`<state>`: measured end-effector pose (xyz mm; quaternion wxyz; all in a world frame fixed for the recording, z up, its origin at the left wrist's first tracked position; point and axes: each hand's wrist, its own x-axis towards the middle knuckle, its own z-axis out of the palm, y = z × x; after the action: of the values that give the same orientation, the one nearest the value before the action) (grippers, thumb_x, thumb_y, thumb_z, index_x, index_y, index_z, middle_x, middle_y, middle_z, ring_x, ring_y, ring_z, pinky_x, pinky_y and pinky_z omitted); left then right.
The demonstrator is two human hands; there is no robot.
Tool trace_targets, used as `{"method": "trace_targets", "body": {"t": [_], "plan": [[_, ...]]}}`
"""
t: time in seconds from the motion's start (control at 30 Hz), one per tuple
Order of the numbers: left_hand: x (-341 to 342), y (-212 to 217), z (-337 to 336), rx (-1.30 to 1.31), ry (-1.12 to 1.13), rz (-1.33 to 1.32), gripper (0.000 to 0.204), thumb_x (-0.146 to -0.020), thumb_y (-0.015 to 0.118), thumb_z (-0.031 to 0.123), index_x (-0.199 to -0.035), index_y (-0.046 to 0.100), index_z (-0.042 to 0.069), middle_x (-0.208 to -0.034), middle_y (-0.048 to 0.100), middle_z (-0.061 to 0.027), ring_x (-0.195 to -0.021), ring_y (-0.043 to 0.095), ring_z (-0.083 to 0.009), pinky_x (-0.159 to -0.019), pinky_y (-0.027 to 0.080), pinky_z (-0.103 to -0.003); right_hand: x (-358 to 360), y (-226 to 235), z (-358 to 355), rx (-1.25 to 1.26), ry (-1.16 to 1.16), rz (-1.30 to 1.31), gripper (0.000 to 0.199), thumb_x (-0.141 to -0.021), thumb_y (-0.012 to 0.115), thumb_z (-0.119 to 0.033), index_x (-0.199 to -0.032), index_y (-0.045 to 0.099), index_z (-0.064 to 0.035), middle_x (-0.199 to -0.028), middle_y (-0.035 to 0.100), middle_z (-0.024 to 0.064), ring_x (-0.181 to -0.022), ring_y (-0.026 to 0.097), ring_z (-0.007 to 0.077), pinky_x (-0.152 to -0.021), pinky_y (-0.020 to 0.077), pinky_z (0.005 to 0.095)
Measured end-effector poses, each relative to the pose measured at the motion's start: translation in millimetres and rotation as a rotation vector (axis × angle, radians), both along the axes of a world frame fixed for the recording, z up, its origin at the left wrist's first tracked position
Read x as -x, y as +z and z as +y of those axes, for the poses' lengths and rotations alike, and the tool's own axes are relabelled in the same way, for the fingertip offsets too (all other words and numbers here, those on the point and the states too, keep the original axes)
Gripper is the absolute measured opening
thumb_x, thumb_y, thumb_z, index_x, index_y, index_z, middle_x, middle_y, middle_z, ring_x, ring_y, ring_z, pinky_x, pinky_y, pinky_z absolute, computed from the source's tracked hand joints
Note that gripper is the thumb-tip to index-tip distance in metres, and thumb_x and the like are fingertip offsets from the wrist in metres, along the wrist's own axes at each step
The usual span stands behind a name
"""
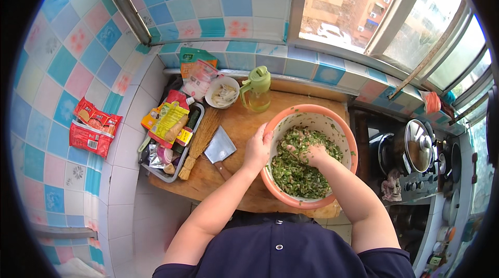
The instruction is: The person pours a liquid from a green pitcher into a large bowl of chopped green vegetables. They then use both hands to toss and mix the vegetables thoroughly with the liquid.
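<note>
A large tub (352,145) with a salmon-coloured rim and pale inside walls stands on the wooden board, partly filled with a chopped green filling (304,182) flecked with pinkish bits. My left hand (258,147) grips the tub's left rim, thumb at the upper edge. Inside the tub, my right hand (313,155) is closed in the filling; its fingertips are partly buried. Left of the tub a cleaver (220,146) lies flat on the board, its brown handle pointing toward me. Bits of green cling to the tub's inner wall.
Beyond the tub stands a green-lidded oil jug (257,91), beside a white bowl (222,92) of pale pieces. A straw whisk broom (200,143) lies against a grey tray (171,178) of packets and vegetables. At right, a glass-lidded pot (419,145) sits near the stove.
</note>
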<state>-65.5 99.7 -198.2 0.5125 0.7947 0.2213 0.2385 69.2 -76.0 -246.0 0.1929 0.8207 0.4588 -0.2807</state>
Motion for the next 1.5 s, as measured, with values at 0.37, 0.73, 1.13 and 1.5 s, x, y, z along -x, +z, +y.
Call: {"method": "trace_targets", "body": {"t": [0.37, 0.73, 1.13, 1.5], "plan": [[2, 13, -3, 0.031, -0.099, 0.051, 0.035, -0.093, 0.052, 0.026, -0.119, 0.054, 0.003, -0.096, 0.065, -0.0206, -0.090, 0.063, -0.0333, -0.077, 0.048, -0.038, 50, 136, -19, -0.752, -0.708, 1.001, 0.046, -0.094, 0.049, -0.037, -0.131, 0.047, -0.0107, -0.128, 0.051, 0.0119, -0.114, 0.053, 0.0256, -0.099, 0.0416, 0.0387], [-1, 2, -1, 0.104, -0.141, 0.032, 0.035, -0.093, 0.051, 0.027, -0.118, 0.054, 0.003, -0.099, 0.065, -0.0193, -0.093, 0.063, -0.0331, -0.079, 0.048, -0.038, 66, 62, -90, -1.472, -1.604, 1.798, 0.020, -0.083, 0.067, -0.021, -0.093, 0.059, -0.0064, -0.121, 0.050, 0.0111, -0.124, 0.041, 0.0356, -0.097, 0.0407, 0.0617], [-4, 13, -1, 0.060, -0.189, 0.060, 0.035, -0.093, 0.051, 0.028, -0.118, 0.054, 0.004, -0.098, 0.065, -0.0199, -0.090, 0.062, -0.0355, -0.077, 0.047, -0.040, 72, 44, -20, -0.685, -0.130, -0.154, 0.058, -0.094, 0.034, -0.051, -0.142, 0.033, -0.0185, -0.149, 0.026, 0.0073, -0.138, 0.021, 0.0296, -0.112, 0.0173, 0.0491], [-37, 9, 13, -0.030, -0.276, 0.061, 0.033, -0.092, 0.053, 0.029, -0.114, 0.057, 0.005, -0.093, 0.065, -0.0194, -0.088, 0.062, -0.0349, -0.075, 0.048, -0.040, 94, 90, -2, -0.837, -0.003, 0.189, 0.052, -0.089, 0.050, -0.041, -0.131, 0.047, -0.0108, -0.141, 0.040, 0.0118, -0.131, 0.036, 0.0277, -0.110, 0.0195, 0.0483]]}}
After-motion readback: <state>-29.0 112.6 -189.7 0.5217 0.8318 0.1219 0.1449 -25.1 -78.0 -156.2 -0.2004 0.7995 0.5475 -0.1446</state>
